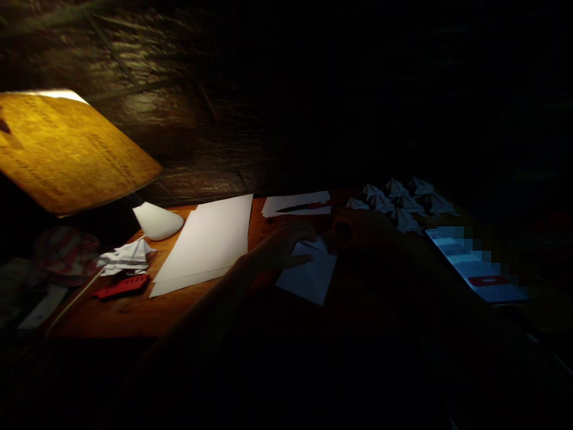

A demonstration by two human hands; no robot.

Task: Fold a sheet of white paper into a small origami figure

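A partly folded sheet of white paper (313, 278) with visible creases lies on the dark part of the wooden table. My left hand (289, 245) grips its upper left side, thumb and fingers set a little apart over the sheet. At the paper's upper right corner my right hand (353, 230) is closed, its fingers curled against the edge; deep shadow hides most of them. Just beyond my hands, a knife with a dark blade and red handle (304, 207) rests on a small stack of white paper (295, 200).
Large white sheets (210, 239) lie to the left, near a white lamp base (159, 221) under a yellow shade (71, 152). A folded paper piece (128, 257) and a red object (122, 286) sit far left. Several folded paper pieces (405, 204) and a lit phone (470, 263) are right.
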